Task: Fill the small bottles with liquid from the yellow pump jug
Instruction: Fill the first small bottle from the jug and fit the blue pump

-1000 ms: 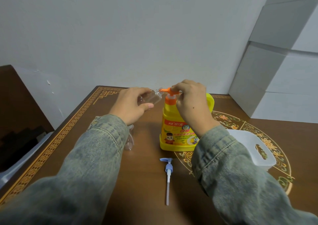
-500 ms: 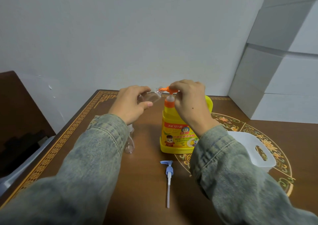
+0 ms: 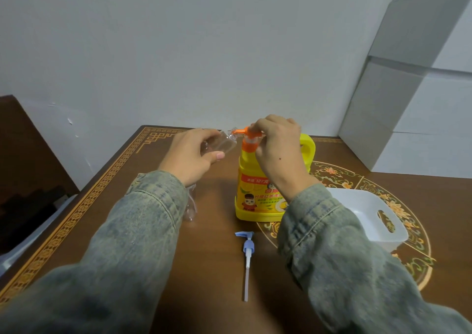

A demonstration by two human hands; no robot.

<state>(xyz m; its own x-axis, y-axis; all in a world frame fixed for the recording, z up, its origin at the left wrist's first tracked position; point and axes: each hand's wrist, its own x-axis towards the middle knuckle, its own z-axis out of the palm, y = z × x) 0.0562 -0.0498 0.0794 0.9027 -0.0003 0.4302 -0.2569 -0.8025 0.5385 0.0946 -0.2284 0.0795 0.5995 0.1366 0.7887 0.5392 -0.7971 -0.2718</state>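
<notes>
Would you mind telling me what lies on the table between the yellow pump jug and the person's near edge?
In the head view, a loose blue pump head with its white dip tube lies flat on the table, just in front of the yellow pump jug.

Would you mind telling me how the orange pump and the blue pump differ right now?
The orange pump sits upright on the yellow jug; the blue pump lies loose on the table, off any bottle. The right hand rests on the orange pump, while nothing touches the blue pump. The blue pump's dip tube is bare; the orange pump's is not visible. Both have a side spout.
</notes>
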